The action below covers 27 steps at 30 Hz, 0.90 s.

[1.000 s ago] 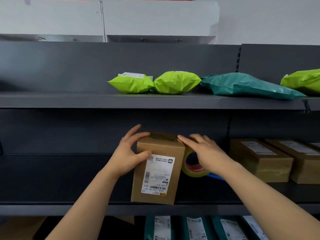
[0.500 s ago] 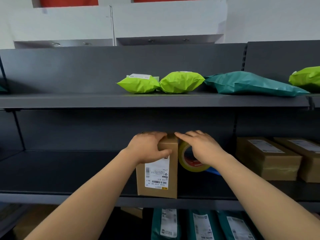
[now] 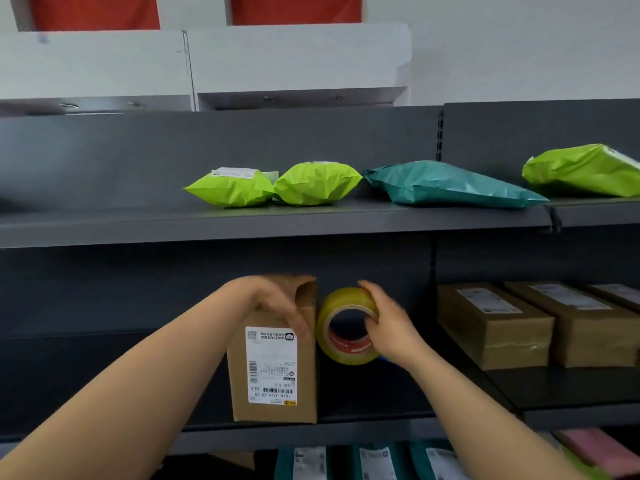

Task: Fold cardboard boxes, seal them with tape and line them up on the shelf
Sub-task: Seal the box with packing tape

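Now, box [image 3: 273,368]: upright on the middle shelf [image 3: 69,368], label facing out, top flap not yet lying flat.
Left hand [image 3: 277,303]: fingers curled over the box's top front edge, gripping it.
Right hand [image 3: 388,327]: fingers wrapped round the tape roll [image 3: 346,327], just beside the box.
Handling: likely light, stiff at the corners, softer in the panels (probably empty, so it would tip easily).
Where to hold: top edges or corners, pressing the flaps down; a mid-panel squeeze may dent it.
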Each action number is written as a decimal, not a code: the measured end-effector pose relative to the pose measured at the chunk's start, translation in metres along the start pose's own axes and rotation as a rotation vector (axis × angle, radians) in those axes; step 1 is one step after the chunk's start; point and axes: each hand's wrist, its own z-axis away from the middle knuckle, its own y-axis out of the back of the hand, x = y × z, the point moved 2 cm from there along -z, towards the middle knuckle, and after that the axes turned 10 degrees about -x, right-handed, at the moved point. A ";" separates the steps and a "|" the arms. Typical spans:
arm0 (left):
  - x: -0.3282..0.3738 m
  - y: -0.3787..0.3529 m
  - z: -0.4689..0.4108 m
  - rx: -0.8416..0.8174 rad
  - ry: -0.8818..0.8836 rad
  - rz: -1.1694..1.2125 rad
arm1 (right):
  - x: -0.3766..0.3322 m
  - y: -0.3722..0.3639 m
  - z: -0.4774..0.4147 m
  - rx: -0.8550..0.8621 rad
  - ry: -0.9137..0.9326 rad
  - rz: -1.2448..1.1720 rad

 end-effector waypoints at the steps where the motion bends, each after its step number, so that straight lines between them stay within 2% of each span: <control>1: 0.001 0.000 0.002 0.044 -0.011 0.012 | 0.000 0.004 0.002 0.065 0.008 -0.064; 3: 0.004 -0.001 0.007 0.177 -0.060 0.075 | -0.001 0.018 0.004 0.249 0.026 -0.225; 5: 0.008 -0.001 0.014 0.366 -0.176 0.247 | -0.006 0.036 0.005 0.404 0.050 -0.386; 8: 0.011 -0.010 0.019 0.534 -0.326 0.577 | -0.019 0.055 0.001 0.455 0.100 -0.448; 15: -0.031 -0.062 0.009 0.519 -0.349 0.929 | -0.004 0.050 -0.009 0.300 0.072 -0.167; 21: -0.057 -0.076 0.007 0.489 -0.429 1.070 | -0.002 0.055 -0.014 0.217 0.197 0.167; 27: -0.069 -0.085 0.006 0.483 -0.472 1.156 | 0.007 0.061 -0.015 0.153 0.183 0.358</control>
